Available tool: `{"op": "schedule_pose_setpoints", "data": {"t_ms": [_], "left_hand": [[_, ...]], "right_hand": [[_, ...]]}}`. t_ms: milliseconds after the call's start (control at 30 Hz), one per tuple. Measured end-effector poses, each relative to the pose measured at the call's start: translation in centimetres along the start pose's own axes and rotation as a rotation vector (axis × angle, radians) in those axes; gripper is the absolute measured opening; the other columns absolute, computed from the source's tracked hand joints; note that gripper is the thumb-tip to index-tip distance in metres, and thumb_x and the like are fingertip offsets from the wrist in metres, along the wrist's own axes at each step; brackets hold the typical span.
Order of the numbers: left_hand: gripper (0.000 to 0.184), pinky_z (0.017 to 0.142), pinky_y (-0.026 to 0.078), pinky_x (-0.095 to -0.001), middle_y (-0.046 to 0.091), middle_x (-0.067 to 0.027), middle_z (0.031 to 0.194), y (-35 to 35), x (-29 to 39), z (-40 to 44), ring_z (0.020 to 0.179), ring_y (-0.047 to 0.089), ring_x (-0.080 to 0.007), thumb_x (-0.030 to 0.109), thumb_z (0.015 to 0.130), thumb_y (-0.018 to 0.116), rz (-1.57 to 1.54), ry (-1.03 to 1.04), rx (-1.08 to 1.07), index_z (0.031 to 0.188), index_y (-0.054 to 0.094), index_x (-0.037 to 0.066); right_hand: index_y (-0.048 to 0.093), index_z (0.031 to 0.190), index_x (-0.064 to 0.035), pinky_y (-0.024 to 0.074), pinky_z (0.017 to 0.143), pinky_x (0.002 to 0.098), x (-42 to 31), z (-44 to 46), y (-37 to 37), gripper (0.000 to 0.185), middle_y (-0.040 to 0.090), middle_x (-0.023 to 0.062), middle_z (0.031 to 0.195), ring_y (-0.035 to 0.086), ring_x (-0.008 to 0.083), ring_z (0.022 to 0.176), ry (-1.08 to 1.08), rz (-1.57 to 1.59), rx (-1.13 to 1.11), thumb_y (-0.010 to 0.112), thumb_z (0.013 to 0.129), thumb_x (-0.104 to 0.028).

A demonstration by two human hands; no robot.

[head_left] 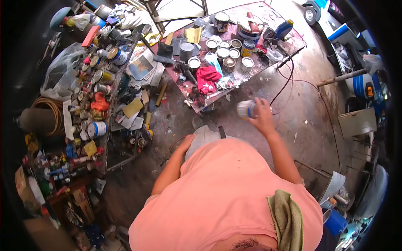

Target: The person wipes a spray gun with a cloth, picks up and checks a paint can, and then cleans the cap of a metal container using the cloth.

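Note:
My right hand (pixel 261 115) is wrapped round a light-coloured can (pixel 246 109) with a blue band, held in the air in front of the paint-stained table's near side. The can is slightly blurred. My left hand (pixel 189 141) rests at my waist, against the grey cloth of my trousers (pixel 203 136); its fingers are mostly hidden there. On the red-stained table (pixel 182 90), several small cans (pixel 223 53) with pale lids stand together beside a pink-red cloth (pixel 208 79).
At the left, a long bench is crowded with paint cans (pixel 97 129) and papers (pixel 144 69). A large tin (pixel 249 30) and a blue bottle (pixel 284 29) stand at the table's back. A dark hose (pixel 289 81) hangs off its right side to the floor.

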State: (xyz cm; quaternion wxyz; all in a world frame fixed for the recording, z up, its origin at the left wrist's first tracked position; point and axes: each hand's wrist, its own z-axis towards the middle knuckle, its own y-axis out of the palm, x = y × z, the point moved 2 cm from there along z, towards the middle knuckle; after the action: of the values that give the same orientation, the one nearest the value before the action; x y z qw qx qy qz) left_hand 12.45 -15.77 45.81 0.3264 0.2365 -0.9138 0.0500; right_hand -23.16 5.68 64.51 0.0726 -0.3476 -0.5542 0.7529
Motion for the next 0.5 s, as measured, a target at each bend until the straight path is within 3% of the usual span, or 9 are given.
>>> {"op": "schedule_pose_setpoints", "data": {"t_ms": [167,233,367,467,500], "left_hand": [[0.060,0.092,0.049,-0.0388,0.066,-0.0196,0.122,-5.6,5.3,3.9,0.105,0.065,-0.0297,0.042,0.094,0.061,0.456,0.174,0.258,0.132,0.058,-0.003],[0.060,0.094,0.049,-0.0396,0.065,-0.0212,0.124,-6.3,9.1,3.3,0.110,0.064,-0.0323,0.043,0.094,0.061,0.387,0.168,0.203,0.133,0.057,-0.003],[0.061,0.096,0.049,-0.0405,0.064,-0.0237,0.127,-7.6,11.6,4.9,0.115,0.063,-0.0353,0.041,0.093,0.061,0.457,0.204,0.173,0.134,0.056,-0.003],[0.059,0.096,0.049,-0.0410,0.064,-0.0247,0.126,-7.8,12.3,5.0,0.115,0.063,-0.0358,0.038,0.092,0.062,0.545,0.262,0.168,0.133,0.057,-0.003],[0.058,0.097,0.049,-0.0414,0.064,-0.0250,0.126,-7.7,12.1,5.1,0.115,0.063,-0.0362,0.037,0.091,0.063,0.546,0.277,0.163,0.133,0.057,-0.003]], "right_hand": [[0.042,0.146,-0.0179,0.0458,0.098,0.0501,-13.0,8.0,7.0,0.101,0.042,0.0206,0.145,0.046,0.0415,0.123,-0.224,-0.003,-0.106,0.091,0.057,-0.024],[0.042,0.147,-0.0188,0.0456,0.097,0.0509,-16.2,10.2,10.0,0.103,0.040,0.0198,0.147,0.046,0.0418,0.124,-0.275,-0.065,-0.144,0.091,0.057,-0.026],[0.037,0.150,-0.0189,0.0409,0.105,0.0530,-18.9,13.3,14.8,0.107,0.035,0.0182,0.152,0.042,0.0429,0.130,-0.322,-0.143,-0.226,0.091,0.059,-0.031],[0.034,0.152,-0.0181,0.0397,0.104,0.0557,-18.4,14.0,16.6,0.110,0.031,0.0181,0.156,0.039,0.0440,0.134,-0.402,-0.275,-0.308,0.090,0.060,-0.040],[0.031,0.153,-0.0171,0.0345,0.108,0.0594,-18.3,14.2,17.0,0.114,0.028,0.0185,0.159,0.035,0.0452,0.139,-0.416,-0.304,-0.356,0.089,0.060,-0.046]]}}
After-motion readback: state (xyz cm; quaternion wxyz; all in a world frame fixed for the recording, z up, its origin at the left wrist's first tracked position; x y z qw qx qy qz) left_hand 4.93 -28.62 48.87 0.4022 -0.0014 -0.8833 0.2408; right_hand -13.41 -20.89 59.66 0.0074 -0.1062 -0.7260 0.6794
